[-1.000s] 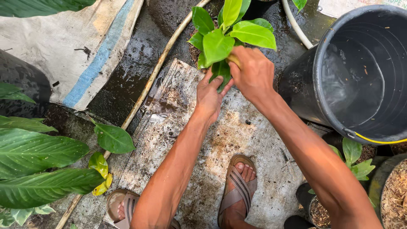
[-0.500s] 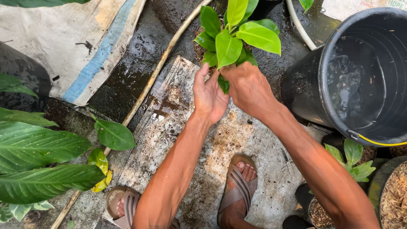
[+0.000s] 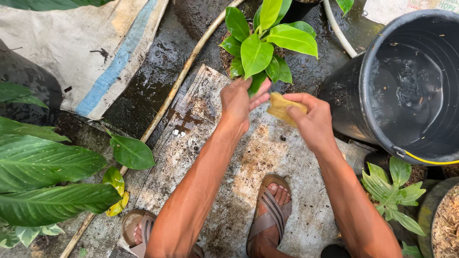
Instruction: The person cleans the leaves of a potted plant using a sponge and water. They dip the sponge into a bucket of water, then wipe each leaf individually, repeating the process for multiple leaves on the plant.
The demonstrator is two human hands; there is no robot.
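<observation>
A small plant with broad bright green leaves [image 3: 260, 45] stands in dark soil at the top middle. My left hand [image 3: 239, 102] grips a lower leaf at the plant's base, thumb and fingers pinched on it. My right hand [image 3: 311, 122] is just right of it, fingers closed on a yellow dead leaf [image 3: 280, 107] that is held away from the plant. Both arms reach forward over a worn, dirty board [image 3: 224, 167] on the wet ground.
A large black bucket with water [image 3: 406, 86] stands at the right. A pale hose [image 3: 177, 86] runs diagonally across the wet floor. A grey sack with a blue stripe [image 3: 81, 52] lies upper left. Big leaves [image 3: 43, 181] crowd the left; sandalled feet [image 3: 270, 215] stand below.
Both hands were together at the plant's base. My right hand has pulled back to the right and down, and it now holds a yellow leaf away from the plant.
</observation>
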